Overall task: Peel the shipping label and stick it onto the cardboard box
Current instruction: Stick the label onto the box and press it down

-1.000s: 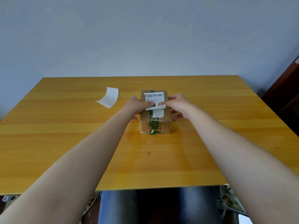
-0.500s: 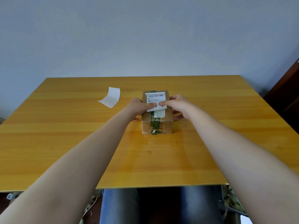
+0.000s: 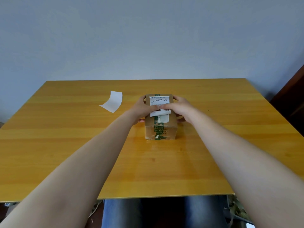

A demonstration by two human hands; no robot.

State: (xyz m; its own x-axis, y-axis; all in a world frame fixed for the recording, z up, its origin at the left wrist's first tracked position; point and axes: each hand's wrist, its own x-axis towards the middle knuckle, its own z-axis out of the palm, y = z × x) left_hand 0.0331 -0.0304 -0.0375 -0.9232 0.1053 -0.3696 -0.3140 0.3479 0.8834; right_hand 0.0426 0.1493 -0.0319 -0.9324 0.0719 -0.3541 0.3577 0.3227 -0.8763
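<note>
A small cardboard box [image 3: 164, 125] with green printed tape stands in the middle of the wooden table. A white shipping label [image 3: 159, 100] reading 070-070-A80 lies on its top, with its near edge curling up off the box. My left hand [image 3: 144, 109] rests on the box's left side, thumb pressing across the label. My right hand [image 3: 178, 106] grips the right side, its thumb also pressing on the label's middle. The thumbs meet over the label.
A curled white backing sheet [image 3: 113, 101] lies on the table [image 3: 65, 145] to the left of the box. A dark wooden cabinet [image 3: 294, 99] stands at the far right. My legs show below the table's near edge.
Both hands have slid farther over the box's top, with the thumbs pressing toward the label's middle. The label's near edge now curls up more.
</note>
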